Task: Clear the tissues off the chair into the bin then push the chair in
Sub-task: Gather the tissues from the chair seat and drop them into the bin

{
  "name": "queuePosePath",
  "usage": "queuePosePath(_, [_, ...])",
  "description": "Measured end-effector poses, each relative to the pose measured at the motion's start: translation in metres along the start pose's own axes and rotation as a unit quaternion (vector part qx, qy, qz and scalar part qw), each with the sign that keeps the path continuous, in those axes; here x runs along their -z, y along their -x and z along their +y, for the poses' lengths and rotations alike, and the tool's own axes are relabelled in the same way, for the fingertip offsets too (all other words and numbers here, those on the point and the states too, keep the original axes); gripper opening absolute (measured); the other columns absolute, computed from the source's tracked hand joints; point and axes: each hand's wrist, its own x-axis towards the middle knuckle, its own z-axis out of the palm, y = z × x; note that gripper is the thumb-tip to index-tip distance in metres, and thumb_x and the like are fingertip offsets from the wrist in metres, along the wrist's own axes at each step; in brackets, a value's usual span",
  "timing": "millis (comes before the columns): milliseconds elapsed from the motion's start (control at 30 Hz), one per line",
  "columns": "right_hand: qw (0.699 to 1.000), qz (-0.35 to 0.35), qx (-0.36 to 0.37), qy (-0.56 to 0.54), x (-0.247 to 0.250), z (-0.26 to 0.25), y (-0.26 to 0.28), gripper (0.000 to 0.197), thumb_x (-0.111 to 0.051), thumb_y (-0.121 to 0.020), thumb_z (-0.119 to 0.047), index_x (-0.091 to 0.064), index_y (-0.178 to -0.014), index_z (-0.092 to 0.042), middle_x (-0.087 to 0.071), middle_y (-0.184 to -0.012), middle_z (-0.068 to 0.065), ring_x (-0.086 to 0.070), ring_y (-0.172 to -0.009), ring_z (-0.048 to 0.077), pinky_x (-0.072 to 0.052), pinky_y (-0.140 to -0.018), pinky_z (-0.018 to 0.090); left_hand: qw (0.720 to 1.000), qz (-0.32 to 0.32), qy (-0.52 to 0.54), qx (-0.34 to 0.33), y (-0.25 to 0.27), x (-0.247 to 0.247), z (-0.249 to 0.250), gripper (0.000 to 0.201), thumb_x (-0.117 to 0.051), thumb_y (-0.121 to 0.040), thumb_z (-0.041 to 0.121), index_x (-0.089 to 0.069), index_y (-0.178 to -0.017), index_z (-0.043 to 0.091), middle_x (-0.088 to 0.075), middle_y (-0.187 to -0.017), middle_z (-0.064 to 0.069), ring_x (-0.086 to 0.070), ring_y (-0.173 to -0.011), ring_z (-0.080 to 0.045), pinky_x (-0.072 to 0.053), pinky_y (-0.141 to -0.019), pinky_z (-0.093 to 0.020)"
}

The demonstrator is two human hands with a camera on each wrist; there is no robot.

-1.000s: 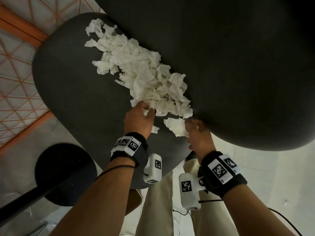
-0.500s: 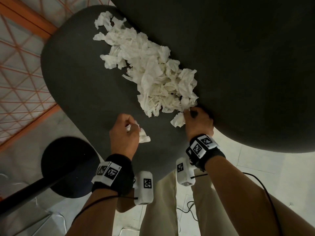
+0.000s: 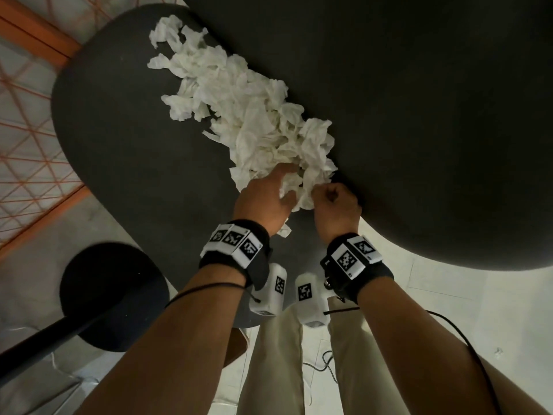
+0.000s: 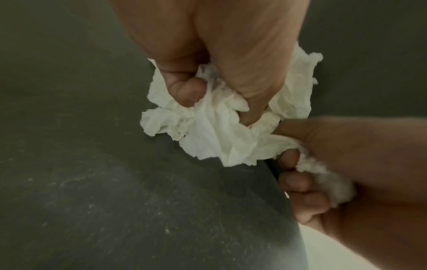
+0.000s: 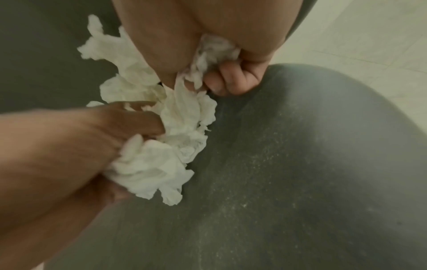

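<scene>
The task looks barely begun: both hands, the left hand and right hand, clutch crumpled wads at the near end of the tissues, which mostly lie heaped along the back edge of the chair seat, with no bin visible.

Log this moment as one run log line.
stage: gathering | left hand: grips tissues | right hand: grips tissues | chair seat: most tissues remain
</scene>
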Motion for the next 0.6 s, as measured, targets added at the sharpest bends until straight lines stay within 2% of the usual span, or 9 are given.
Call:
queuePosePath(33, [1.0,-0.013,0.001,-0.007,0.003,0.002,0.003,0.014,-0.056,-0.086,-0.034,-0.06,-0.08,-0.022,-0.067,-0.079,0.0,-0.063,-0.08,0.024,-0.049,-0.077,0.033,1.0,-0.007,-0.017,-0.004,-0.003,-0.002,0.0,0.043,-0.057,-0.088,0.033,-0.046,-0.128,0.043,-0.069,-0.106,-0.002,-0.065,-0.095,-0.024,-0.054,-0.084,-0.039])
queuePosePath(100, [0.998,-0.052,-0.007,-0.019,0.01,0.006,0.01,0.015,-0.055,-0.088,-0.03,-0.06,-0.082,-0.017,-0.064,-0.076,0.0,-0.061,-0.079,0.023,-0.047,-0.078,0.033,1.0,-0.001,-0.027,-0.008,-0.005,-0.006,-0.002,0.036,-0.057,-0.089,0.033,-0.054,-0.124,0.039,-0.069,-0.112,0.0,-0.065,-0.101,-0.023,-0.054,-0.086,-0.039])
queuePosePath(200, [0.996,-0.087,-0.025,-0.019,0.021,0.016,0.022,0.017,-0.052,-0.091,-0.028,-0.056,-0.084,-0.014,-0.055,-0.07,-0.004,-0.056,-0.079,0.021,-0.044,-0.081,0.033,0.999,0.039,-0.003,-0.005,-0.002,-0.007,-0.008,0.022,-0.059,-0.091,0.029,-0.069,-0.11,0.025,-0.072,-0.107,0.001,-0.066,-0.1,-0.02,-0.052,-0.086,-0.031])
queuePosePath(300, [0.995,-0.097,-0.027,-0.023,0.031,0.02,0.034,0.017,-0.05,-0.093,-0.028,-0.054,-0.082,-0.015,-0.055,-0.071,-0.001,-0.053,-0.074,0.018,-0.041,-0.081,0.03,0.995,0.093,0.04,0.015,0.007,-0.001,-0.015,0.018,-0.061,-0.091,0.029,-0.069,-0.103,0.019,-0.072,-0.098,0.003,-0.065,-0.09,-0.012,-0.046,-0.079,-0.02])
queuePosePath(400, [0.993,-0.114,-0.005,-0.023,0.039,0.015,0.045,0.017,-0.052,-0.092,-0.026,-0.053,-0.079,-0.015,-0.055,-0.071,-0.001,-0.052,-0.07,0.013,-0.041,-0.079,0.029,0.987,0.14,0.067,0.049,0.023,0.006,-0.023,0.014,-0.063,-0.09,0.032,-0.065,-0.087,0.018,-0.064,-0.074,0.013,-0.058,-0.068,-0.001,-0.041,-0.065,-0.013])
queuePosePath(433, [0.993,-0.12,0.004,-0.024,0.04,0.013,0.048,0.017,-0.053,-0.091,-0.025,-0.054,-0.079,-0.013,-0.056,-0.072,-0.002,-0.052,-0.07,0.012,-0.042,-0.078,0.029,0.983,0.153,0.078,0.058,0.029,0.007,-0.027,0.014,-0.064,-0.09,0.03,-0.063,-0.083,0.018,-0.062,-0.07,0.012,-0.057,-0.064,-0.003,-0.041,-0.062,-0.014])
queuePosePath(500, [0.992,-0.125,0.022,-0.022,0.041,0.009,0.051,0.017,-0.058,-0.088,-0.024,-0.054,-0.078,-0.01,-0.056,-0.071,-0.003,-0.051,-0.066,0.006,-0.043,-0.073,0.023,0.978,0.17,0.094,0.075,0.039,0.009,-0.036,0.015,-0.067,-0.087,0.027,-0.063,-0.082,0.013,-0.063,-0.073,0.002,-0.057,-0.066,-0.013,-0.043,-0.063,-0.022])
queuePosePath(567, [0.992,-0.12,0.044,-0.021,0.041,0.005,0.052,0.019,-0.062,-0.084,-0.018,-0.05,-0.07,-0.011,-0.049,-0.063,-0.004,-0.043,-0.053,0.002,-0.038,-0.058,0.013,0.974,0.173,0.096,0.106,0.045,0.01,-0.045,0.014,-0.07,-0.083,0.022,-0.063,-0.081,0.009,-0.062,-0.076,-0.003,-0.057,-0.069,-0.019,-0.043,-0.065,-0.026])
queuePosePath(600, [0.991,-0.115,0.058,-0.02,0.04,0.004,0.052,0.023,-0.062,-0.082,-0.013,-0.045,-0.066,-0.013,-0.044,-0.06,-0.004,-0.038,-0.05,0.004,-0.035,-0.052,0.013,0.974,0.168,0.09,0.122,0.047,0.01,-0.049,0.014,-0.071,-0.081,0.018,-0.061,-0.08,0.008,-0.061,-0.078,-0.005,-0.057,-0.07,-0.021,-0.041,-0.065,-0.026])
